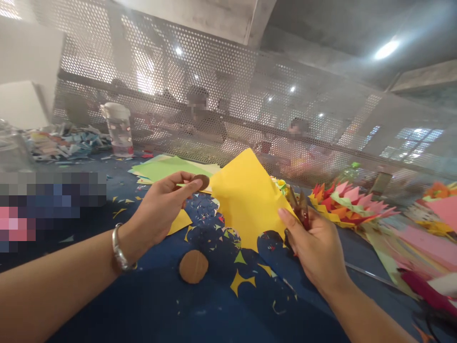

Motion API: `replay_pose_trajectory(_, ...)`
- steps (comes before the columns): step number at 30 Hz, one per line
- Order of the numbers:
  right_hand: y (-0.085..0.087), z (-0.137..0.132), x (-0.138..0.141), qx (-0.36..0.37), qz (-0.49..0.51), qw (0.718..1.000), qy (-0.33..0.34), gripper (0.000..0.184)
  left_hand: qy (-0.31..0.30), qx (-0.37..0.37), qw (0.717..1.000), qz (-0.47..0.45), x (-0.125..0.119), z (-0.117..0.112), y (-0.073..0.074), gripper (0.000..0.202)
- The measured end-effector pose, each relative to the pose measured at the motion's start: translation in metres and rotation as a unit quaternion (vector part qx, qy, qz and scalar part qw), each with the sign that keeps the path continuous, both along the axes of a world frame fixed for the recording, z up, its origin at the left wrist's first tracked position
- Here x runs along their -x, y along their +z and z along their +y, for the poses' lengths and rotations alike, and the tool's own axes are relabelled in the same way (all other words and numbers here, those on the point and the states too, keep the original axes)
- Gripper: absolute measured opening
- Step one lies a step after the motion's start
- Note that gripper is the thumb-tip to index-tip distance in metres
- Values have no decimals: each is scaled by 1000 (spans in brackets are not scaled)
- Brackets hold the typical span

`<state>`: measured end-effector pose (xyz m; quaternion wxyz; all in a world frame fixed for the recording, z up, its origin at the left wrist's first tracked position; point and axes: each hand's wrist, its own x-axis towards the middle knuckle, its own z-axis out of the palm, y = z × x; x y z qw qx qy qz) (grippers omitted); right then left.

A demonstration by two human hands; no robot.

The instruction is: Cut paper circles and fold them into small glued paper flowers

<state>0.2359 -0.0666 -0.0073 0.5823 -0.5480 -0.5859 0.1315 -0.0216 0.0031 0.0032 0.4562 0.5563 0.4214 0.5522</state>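
Between the thumb and fingers of my left hand (160, 207) is a small brown disc (201, 182), seen nearly flat-on. My right hand (316, 243) grips a sheet of yellow paper (246, 200) by its right edge, thumb on top. The paper is raised above the table and has round bites cut from its lower and left edges. Also inside the right hand is a pair of scissors (303, 208), dark with a red part, mostly hidden by the fingers. A brown cardboard disc (193, 267) lies on the table below the hands.
Paper scraps (243, 284) litter the dark blue tabletop (150, 305). Green sheets (167, 167) lie behind my left hand. A lidded bottle (119, 131) stands at back left. Folded paper pieces (352, 202) sit at right. People are visible behind a perforated screen (235, 95).
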Motion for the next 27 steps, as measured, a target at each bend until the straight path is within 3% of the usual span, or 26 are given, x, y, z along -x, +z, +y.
replay_pose_trajectory(4, -5, -1, 0, 6, 41, 999, 12, 29, -168, 112, 979, -28, -11, -24, -8, 19)
replay_pose_trajectory(6, -6, -2, 2, 10, 52, 998, 21, 29, -215, 145, 965, -41, -20, -34, -14, 20)
replay_pose_trajectory(13, -5, -4, 14, 15, 45, 997, 55, 29, -237, 183, 949, -97, -35, -37, -26, 16)
replay_pose_trajectory(18, -5, -4, 18, 18, 23, 999, 46, 27, -214, 215, 950, -73, -37, -37, -26, 15)
replay_pose_trajectory(22, -5, -5, 18, 20, 8, 999, 43, 23, -219, 191, 954, -70, -39, -36, -29, 16)
replay_pose_trajectory(24, -4, -5, 18, 28, -2, 998, 50, 18, -215, 166, 960, -73, -39, -36, -29, 23)
replay_pose_trajectory(27, -3, -6, 18, 21, -1, 999, 41, 19, -177, 133, 969, -106, -41, -36, -23, 61)
